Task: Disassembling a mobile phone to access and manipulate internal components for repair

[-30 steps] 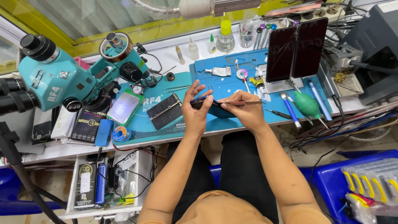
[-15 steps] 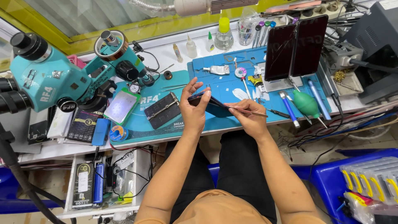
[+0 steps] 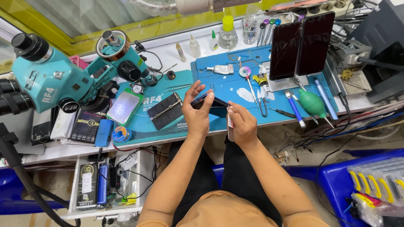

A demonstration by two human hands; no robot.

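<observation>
My left hand (image 3: 197, 112) grips a dark phone (image 3: 213, 105) by its left end and holds it tilted just above the front of the blue work mat (image 3: 252, 80). Its fingers are spread upward over the phone's edge. Directly to the right, my right hand (image 3: 243, 126) pinches a small white piece with a red mark (image 3: 230, 121), and that piece touches the phone's near right corner. Both forearms reach up from the bottom of the view.
A teal microscope (image 3: 46, 75) fills the left side. A black fixture (image 3: 165, 110) and a small lit screen (image 3: 123, 107) lie left of my hands. Two dark phones (image 3: 301, 42) stand upright at the back; a green air blower (image 3: 312, 103), screwdrivers and tweezers lie to the right. Cables hang off the bench's right edge.
My right hand has dropped from above the phone, where it held a thin tool, to the phone's near corner and now holds a small white piece. My left hand has tilted the phone.
</observation>
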